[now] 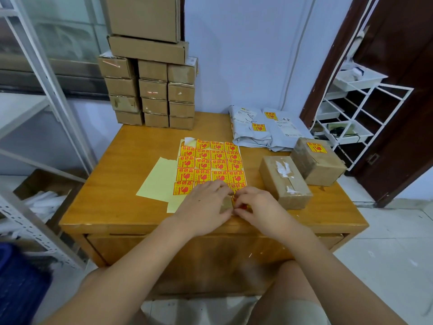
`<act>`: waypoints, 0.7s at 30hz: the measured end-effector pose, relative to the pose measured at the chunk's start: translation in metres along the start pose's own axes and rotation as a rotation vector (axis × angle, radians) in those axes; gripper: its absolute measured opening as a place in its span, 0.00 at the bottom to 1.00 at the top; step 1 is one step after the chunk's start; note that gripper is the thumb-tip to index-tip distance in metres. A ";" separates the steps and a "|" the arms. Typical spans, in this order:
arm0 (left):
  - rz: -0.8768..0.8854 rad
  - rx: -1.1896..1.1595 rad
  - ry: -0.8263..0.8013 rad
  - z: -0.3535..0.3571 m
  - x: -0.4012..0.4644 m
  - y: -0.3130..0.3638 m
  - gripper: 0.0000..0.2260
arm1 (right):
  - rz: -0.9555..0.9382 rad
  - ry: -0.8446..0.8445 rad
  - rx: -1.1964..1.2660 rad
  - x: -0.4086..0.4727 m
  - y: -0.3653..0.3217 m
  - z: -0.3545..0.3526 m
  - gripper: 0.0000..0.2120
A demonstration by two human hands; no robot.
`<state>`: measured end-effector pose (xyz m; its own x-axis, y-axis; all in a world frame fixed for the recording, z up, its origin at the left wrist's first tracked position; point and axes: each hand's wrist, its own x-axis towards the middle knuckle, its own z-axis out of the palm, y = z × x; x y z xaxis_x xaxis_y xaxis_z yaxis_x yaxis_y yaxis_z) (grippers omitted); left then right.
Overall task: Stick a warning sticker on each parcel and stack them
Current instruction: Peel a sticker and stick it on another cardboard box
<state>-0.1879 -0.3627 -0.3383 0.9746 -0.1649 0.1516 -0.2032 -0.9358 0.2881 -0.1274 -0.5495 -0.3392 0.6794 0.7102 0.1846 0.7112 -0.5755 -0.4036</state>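
Observation:
A sheet of yellow-and-red warning stickers (210,163) lies in the middle of the wooden table (112,202). Both hands work at its near right corner. My left hand (206,205) lies over the sheet's lower edge, fingers curled onto it. My right hand (255,205) pinches a sticker at that corner; the sticker is mostly hidden. A brown parcel (284,181) with no sticker sits just right of my hands. Behind it a brown parcel (318,160) carries a sticker. Two grey bag parcels (262,130) with stickers lie at the back.
A stack of several cardboard boxes (152,90) stands at the table's back left. Bare yellow backing paper (159,179) lies left of the sheet. A metal shelf frame (46,113) stands to the left, a white wire rack (358,118) to the right.

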 end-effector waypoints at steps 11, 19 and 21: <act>-0.066 -0.124 -0.020 0.011 -0.003 -0.004 0.26 | -0.060 0.151 -0.168 -0.014 0.000 0.012 0.03; -0.028 0.085 -0.023 0.019 -0.002 -0.002 0.23 | -0.076 0.165 -0.210 -0.016 0.001 0.013 0.03; -0.030 0.080 -0.020 0.020 -0.002 -0.001 0.23 | -0.080 0.169 -0.210 -0.016 0.001 0.012 0.02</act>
<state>-0.1872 -0.3673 -0.3578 0.9819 -0.1424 0.1247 -0.1669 -0.9620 0.2159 -0.1396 -0.5563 -0.3537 0.6274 0.6893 0.3624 0.7738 -0.6042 -0.1904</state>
